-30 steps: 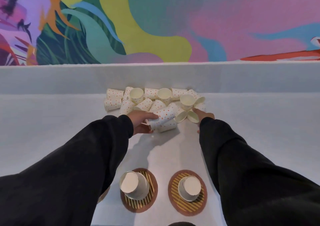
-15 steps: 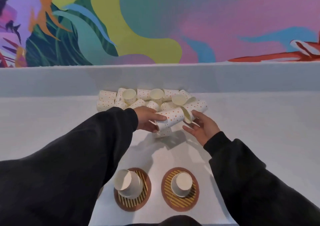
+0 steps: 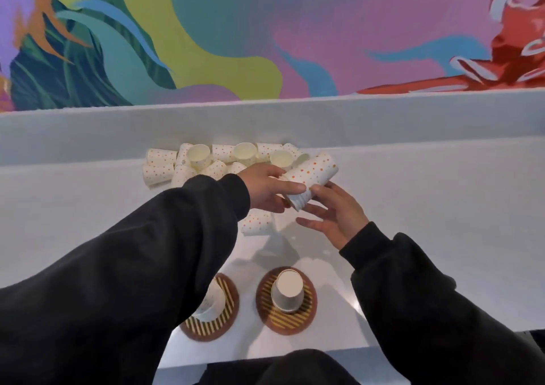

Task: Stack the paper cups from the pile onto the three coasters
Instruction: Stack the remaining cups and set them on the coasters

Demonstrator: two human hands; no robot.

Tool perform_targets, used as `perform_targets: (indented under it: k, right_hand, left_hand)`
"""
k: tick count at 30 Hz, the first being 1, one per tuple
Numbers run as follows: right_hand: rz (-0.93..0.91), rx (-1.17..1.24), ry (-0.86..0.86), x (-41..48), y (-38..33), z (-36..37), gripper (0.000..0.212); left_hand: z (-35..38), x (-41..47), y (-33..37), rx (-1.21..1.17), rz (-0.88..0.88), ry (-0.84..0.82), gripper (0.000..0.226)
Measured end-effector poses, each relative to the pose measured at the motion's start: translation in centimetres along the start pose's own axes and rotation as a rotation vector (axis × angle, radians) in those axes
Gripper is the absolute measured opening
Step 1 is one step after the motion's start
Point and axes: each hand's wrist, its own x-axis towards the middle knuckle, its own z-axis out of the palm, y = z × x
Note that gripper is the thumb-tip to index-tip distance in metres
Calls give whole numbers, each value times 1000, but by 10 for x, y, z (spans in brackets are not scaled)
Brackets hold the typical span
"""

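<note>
Our left hand grips the nested cups, fingers curled round them, now lifted off the pile at its right end; our right hand waits beneath, fingers open. We judge them ready for a coaster.

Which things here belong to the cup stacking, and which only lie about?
Job: pile; held cups; left hand; right hand; loose cup; half-hidden coaster; other coaster; upturned cup.
Lying about: mural; ledge; table.
</note>
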Motion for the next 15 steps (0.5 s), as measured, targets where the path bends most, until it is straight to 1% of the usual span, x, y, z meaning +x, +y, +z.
perform_targets:
  k: [3, 5, 8, 11, 13, 15]
  right_hand:
    - [16, -39, -104, -19, -2, -4, 49]
    - [-1, -114, -168, -34, 0, -6, 54]
    - [-100, -234, -177, -51, 6, -10, 57]
    - [-244, -480, -143, -63, 17, -18, 54]
    - [-276, -587, -163, -68, 29, -25, 50]
    - [-273, -685, -165, -71, 45, -31, 52]
  left_hand:
    - [17, -26, 1, 292, 41, 57, 61]
    - [30, -46, -5, 433, 111, 116, 64]
    - [45, -72, -22, 465, 171, 191, 68]
    - [55, -91, -44, 513, 175, 217, 66]
    - [62, -97, -62, 515, 183, 244, 63]
    - [70, -100, -81, 523, 181, 275, 60]
